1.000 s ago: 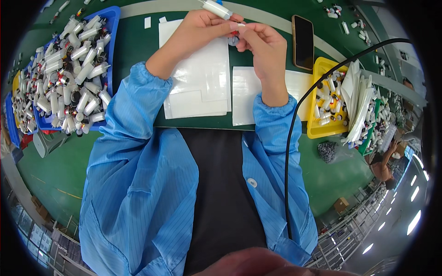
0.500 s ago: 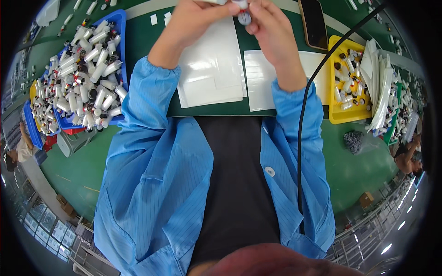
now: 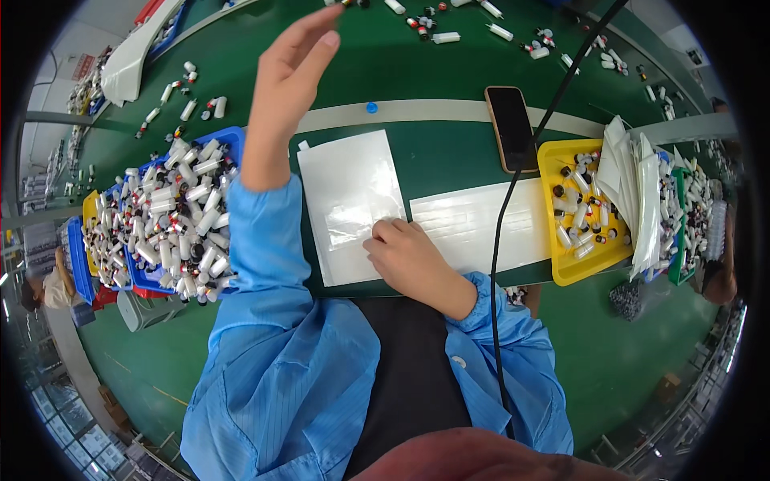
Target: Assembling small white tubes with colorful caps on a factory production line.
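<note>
Right hand (image 3: 411, 267), fingers curled, rests on a glossy white sheet (image 3: 353, 188); left hand (image 3: 290, 78) hangs at its 11 o'clock, thumb parted; any grip unclear. Blue bin (image 3: 234, 133) sits at 9, phone (image 3: 507, 120) at 2, yellow bin (image 3: 592, 271) at 3, black cable (image 3: 570, 74) crossing between.

a head-worn fisheye looks down from close above the green worktable (image 3: 449, 152)

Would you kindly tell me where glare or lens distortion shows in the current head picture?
Head view: glare brightens the glossy white sheet under the right hand; the pale strip bows with fisheye distortion; the picture's corners fall black.
</note>
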